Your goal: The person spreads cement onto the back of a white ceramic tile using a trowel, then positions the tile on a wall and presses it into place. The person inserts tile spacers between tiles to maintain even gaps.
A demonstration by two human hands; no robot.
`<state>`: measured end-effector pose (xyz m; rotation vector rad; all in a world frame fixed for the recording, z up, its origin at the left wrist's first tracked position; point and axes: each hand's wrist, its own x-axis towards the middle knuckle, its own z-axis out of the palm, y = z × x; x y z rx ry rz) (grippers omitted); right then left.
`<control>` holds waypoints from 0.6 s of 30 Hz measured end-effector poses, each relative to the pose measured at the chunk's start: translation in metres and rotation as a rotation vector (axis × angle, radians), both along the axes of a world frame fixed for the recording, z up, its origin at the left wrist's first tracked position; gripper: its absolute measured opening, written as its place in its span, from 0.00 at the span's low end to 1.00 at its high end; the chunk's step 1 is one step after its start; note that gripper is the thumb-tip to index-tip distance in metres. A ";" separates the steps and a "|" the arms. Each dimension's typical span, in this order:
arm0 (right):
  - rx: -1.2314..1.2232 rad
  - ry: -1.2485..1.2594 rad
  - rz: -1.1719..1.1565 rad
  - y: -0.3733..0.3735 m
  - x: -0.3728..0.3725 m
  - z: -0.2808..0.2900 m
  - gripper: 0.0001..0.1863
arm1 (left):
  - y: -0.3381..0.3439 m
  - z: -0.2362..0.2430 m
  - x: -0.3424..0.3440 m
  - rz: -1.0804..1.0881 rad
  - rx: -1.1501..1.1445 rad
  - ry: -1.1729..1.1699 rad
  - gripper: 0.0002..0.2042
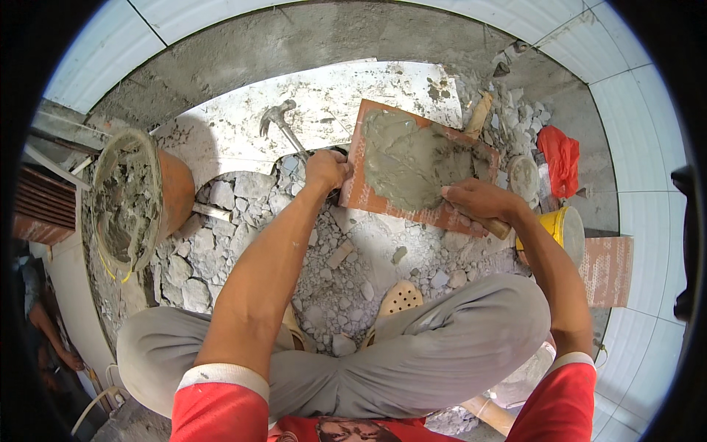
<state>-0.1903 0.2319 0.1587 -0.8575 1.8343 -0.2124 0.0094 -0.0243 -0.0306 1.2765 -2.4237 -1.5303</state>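
Note:
A reddish-brown tile (355, 173) is held tilted in front of me, with wet grey mortar (405, 158) spread over most of its face. My left hand (328, 172) grips the tile's left edge. At the tile's lower right, my right hand (479, 202) is closed round the wooden handle of a trowel (496, 227); its blade is hard to make out against the mortar. Just beyond my left hand, a claw hammer (283, 127) lies with its head on a stained white board (236, 132).
Broken rubble (258, 214) covers the ground around my shoes. An orange bucket (175, 180) of mortar stands left, near stacked tiles (46, 199). A yellow bucket (563, 228), red plastic bag (560, 158) and another tile (607, 271) are at right. Another person's arm (53, 335) shows far left.

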 end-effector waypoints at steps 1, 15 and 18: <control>-0.014 0.033 0.046 0.000 0.000 -0.004 0.27 | -0.001 0.000 0.000 0.004 0.008 0.016 0.11; -0.136 0.472 0.320 0.003 0.031 0.028 0.21 | 0.002 0.010 -0.003 0.059 0.084 -0.032 0.11; -0.087 0.394 0.358 0.004 0.042 0.010 0.21 | 0.001 0.005 -0.002 0.043 0.101 -0.006 0.12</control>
